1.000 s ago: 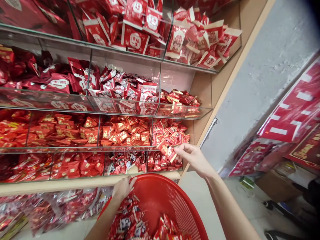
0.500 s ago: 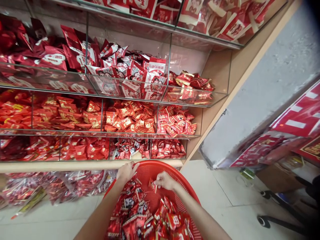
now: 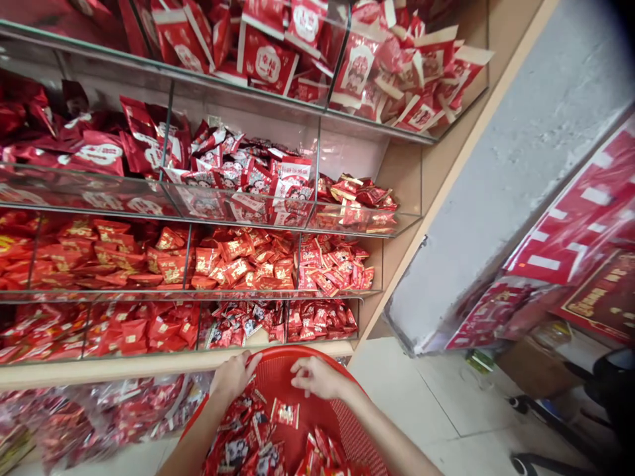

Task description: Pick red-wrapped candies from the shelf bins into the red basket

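A round red plastic basket sits below me in front of the shelves. My left hand is closed on its far left rim. Over the far side of the basket, my right hand holds nothing, its fingers loosely curled and apart. Just below it, a single small red-and-gold packet lies on the basket's inner surface. Red packets with black-and-white pictures are heaped on the left inside, under my left forearm. Another pile of red-and-gold packets lies nearer me on the right, cut by the frame's bottom edge.
Shelves with clear dividers hold several kinds of red packets. Clear bags of packets lie on the floor under the lowest shelf. At right are a grey wall, red packaging, a cardboard box and a black wheeled chair base.
My right hand has let go of the small packet, which now lies in the basket, and its fingers have opened. My left hand stays on the rim. The view has tilted upward.
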The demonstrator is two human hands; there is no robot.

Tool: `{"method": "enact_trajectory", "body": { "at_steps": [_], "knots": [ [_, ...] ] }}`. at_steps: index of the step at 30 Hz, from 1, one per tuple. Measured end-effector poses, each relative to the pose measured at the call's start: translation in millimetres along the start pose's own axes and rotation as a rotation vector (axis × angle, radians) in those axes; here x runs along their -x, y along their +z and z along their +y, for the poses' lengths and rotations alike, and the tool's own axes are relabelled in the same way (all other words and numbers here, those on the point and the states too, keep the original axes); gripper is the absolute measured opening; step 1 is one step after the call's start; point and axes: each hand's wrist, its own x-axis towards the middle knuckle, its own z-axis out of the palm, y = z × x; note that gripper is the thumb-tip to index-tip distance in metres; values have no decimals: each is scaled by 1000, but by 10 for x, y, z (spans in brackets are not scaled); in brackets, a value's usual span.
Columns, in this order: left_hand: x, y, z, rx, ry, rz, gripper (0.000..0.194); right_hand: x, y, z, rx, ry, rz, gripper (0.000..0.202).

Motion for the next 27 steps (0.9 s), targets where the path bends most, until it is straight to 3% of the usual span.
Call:
{"method": "enact_trajectory", "body": {
  "at_steps": [1, 3, 6, 9, 12, 15, 18, 21, 24, 27],
  "knots": [
    [-8, 5, -3, 7, 3, -2, 59, 69, -185, -192, -88, -75, -63, 22],
    [-21, 9, 0, 14, 10, -1, 58, 222, -582, -584, -156, -209, -69, 28],
    [-34, 2, 21, 12, 11, -7, 58, 414, -1115, -1032, 19, -332, 251, 28],
    [-35, -9, 35, 5, 15, -9, 59, 481, -1393, -1188, 441, -370, 559, 28],
    [-23, -20, 30, 0, 7, -13, 59, 454, -1401, -1129, 754, -340, 624, 37],
    [-2, -38, 29, -3, 10, -13, 58, 397, -1310, -1018, 792, -337, 661, 28],
    [17, -57, 38, -7, 10, -4, 59, 331, -1274, -944, 577, -413, 774, 27],
    [16, -59, 36, -15, 7, -2, 59, 275, -1299, -910, 168, -477, 895, 29],
    [-3, -39, 15, -17, 18, -7, 59, 272, -1317, -894, -212, -383, 907, 34],
    [-21, -19, -2, -26, 24, -9, 60, 322, -1306, -881, -365, -362, 892, 37]
  ]
}}
